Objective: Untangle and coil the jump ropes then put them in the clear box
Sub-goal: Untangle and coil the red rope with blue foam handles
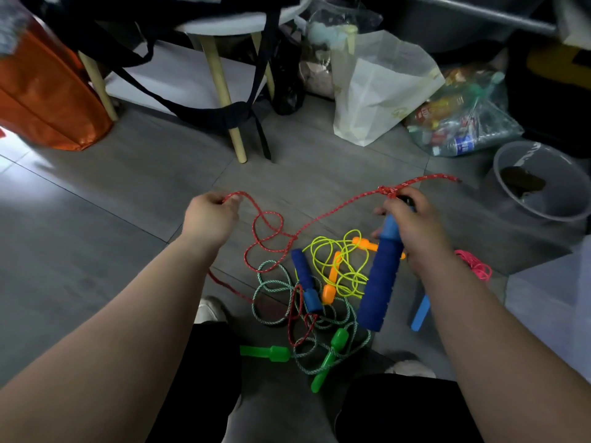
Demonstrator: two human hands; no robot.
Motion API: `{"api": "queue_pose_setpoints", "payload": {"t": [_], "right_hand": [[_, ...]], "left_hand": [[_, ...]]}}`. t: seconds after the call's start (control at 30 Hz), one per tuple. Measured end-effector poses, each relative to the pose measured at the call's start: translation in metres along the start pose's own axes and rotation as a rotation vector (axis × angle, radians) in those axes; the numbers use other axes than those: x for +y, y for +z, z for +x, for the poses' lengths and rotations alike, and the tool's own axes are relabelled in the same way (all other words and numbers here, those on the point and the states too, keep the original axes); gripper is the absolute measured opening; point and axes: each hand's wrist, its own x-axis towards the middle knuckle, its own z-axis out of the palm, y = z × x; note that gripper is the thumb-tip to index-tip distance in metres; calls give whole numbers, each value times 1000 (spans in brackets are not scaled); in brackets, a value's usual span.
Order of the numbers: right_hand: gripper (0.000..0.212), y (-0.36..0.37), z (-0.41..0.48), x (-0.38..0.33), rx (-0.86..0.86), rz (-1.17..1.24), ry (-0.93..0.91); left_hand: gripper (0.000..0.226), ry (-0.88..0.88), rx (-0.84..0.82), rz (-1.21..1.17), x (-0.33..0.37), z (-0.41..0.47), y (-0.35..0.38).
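While both bare arms reach out over a gray tiled floor (112, 225), a red speckled jump rope (430, 178) runs from one hand to the other, held up off the ground. The left hand (211, 215), fingers curled, pinches a bend of the red cord between thumb and fingertips; from there the cord drops in loose loops to the tiles, then climbs rightward. The right hand (412, 225) grips the upper end of a blue foam handle (380, 276), which hangs tilted down toward the person. A knot (388, 190) in the red cord sits just above those fingers, with a short tail running off to the right.

Below and between the hands lies a tangled pile: a second blue foam handle (305, 282), a yellow rope (345, 263) with orange handles (331, 282), and a green-and-white rope (275, 282) with green handles (332, 356). A pink rope (476, 266) lies on the floor just right of the right wrist, and a light blue handle (420, 314) shows beside that forearm. A gray bucket (543, 212) stands at far right.
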Motion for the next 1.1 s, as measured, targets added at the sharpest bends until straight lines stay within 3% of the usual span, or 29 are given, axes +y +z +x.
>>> {"api": "queue_pose_setpoints", "payload": {"t": [0.13,0.2,0.3,0.37,0.5,0.63,0.73,0.8,0.87,0.93,0.97,1.03,1.1], "right_hand": [[16,-8,-14,-19,-137,168,97],[17,-6,-25,-24,-205,178,89],[16,2,-41,-24,-310,215,29],[17,9,-49,-22,-401,192,-17],[29,19,-60,-12,-557,82,-45],[33,27,-64,3,-589,-42,-27],[30,34,-64,17,-617,-155,6],[30,33,-61,16,-757,-245,55],[30,22,-52,8,-850,-530,109],[15,8,-41,-2,-714,-951,-51],[6,4,-38,-6,-566,-1019,-129],[13,9,-39,-12,-268,-841,-247],[43,19,-44,-13,-184,-645,-431]], "left_hand": [[35,8,-114,307,-3,-3,4],[31,22,-256,134,1,-12,7],[49,-162,-710,-192,13,-35,21],[58,-241,-838,-312,15,-40,30],[46,-254,-769,-656,22,-33,30],[24,-158,-637,-909,26,-27,19],[22,-116,-649,-906,27,-29,14],[23,-103,-689,-870,27,-31,13],[23,-86,-722,-828,27,-32,13],[23,-61,-753,-782,26,-34,14],[23,-51,-774,-759,26,-35,13],[21,-37,-825,-716,25,-36,13],[19,-29,-879,-676,25,-38,12]]}}
